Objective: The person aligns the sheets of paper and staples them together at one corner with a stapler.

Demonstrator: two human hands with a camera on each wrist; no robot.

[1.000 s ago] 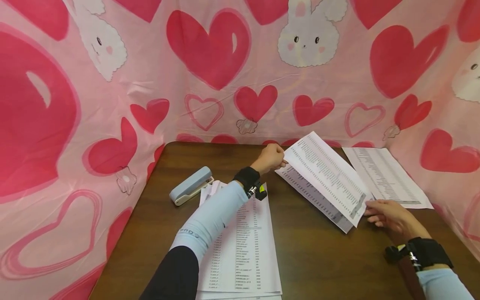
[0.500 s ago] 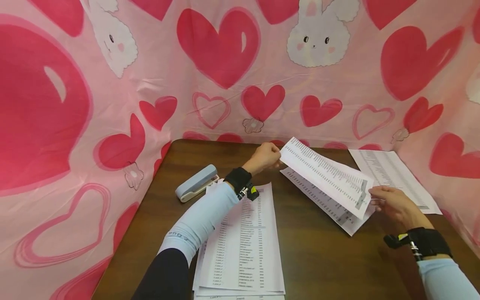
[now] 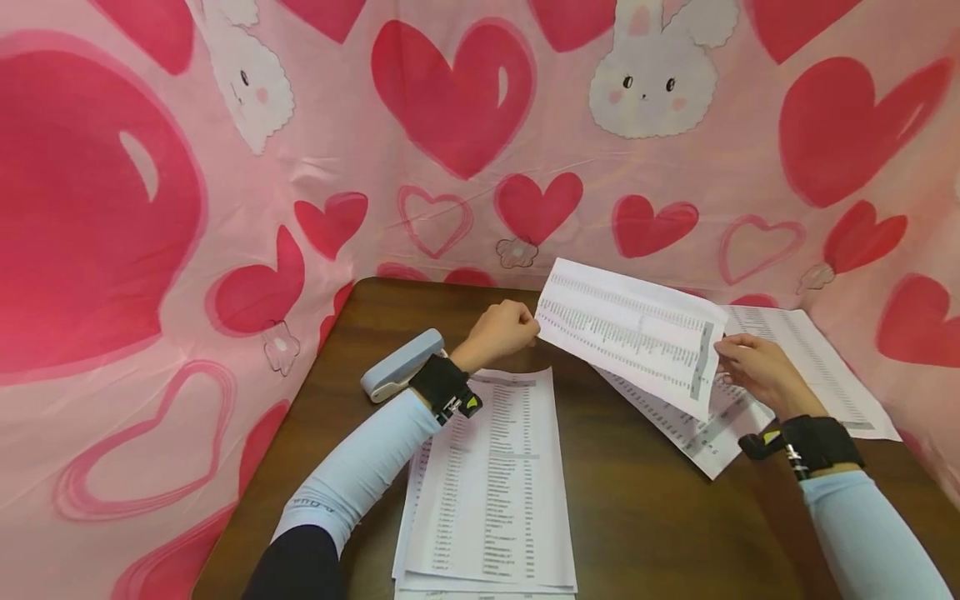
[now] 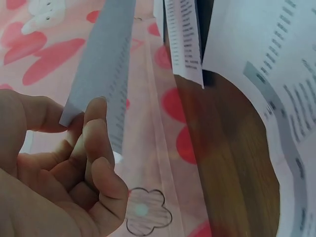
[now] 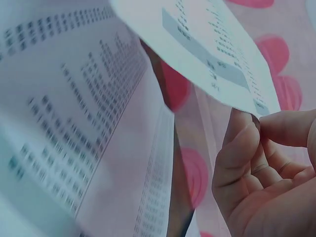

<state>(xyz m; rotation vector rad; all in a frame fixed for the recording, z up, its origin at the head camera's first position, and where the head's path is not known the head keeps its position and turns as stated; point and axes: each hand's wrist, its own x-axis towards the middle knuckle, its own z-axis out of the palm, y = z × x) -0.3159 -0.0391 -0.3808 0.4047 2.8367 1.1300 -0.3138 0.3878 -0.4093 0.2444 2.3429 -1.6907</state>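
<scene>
A white printed sheet of paper (image 3: 630, 325) is held up slantwise over the table's far right part. My left hand (image 3: 498, 333) pinches its left corner between thumb and fingers, as the left wrist view shows. At the right edge, my right hand (image 3: 761, 371) pinches the same sheet; in the right wrist view the thumb and a finger meet on the paper (image 5: 207, 54). Beneath the raised sheet, another printed sheet (image 3: 708, 437) lies on the table, partly covered.
A stack of printed sheets (image 3: 502, 500) lies at the front middle, under my left forearm. Beside it stands a blue-and-white stapler (image 3: 401, 362), partly behind my wrist strap. One more printed sheet (image 3: 840, 375) lies at the right. Pink heart-patterned cloth (image 3: 450, 217) encloses the wooden table (image 3: 645, 517).
The raised sheet has turned to lie more sideways, its left end swinging left. My left hand moved left and slightly nearer with its corner. The right hand rose a little with the other edge.
</scene>
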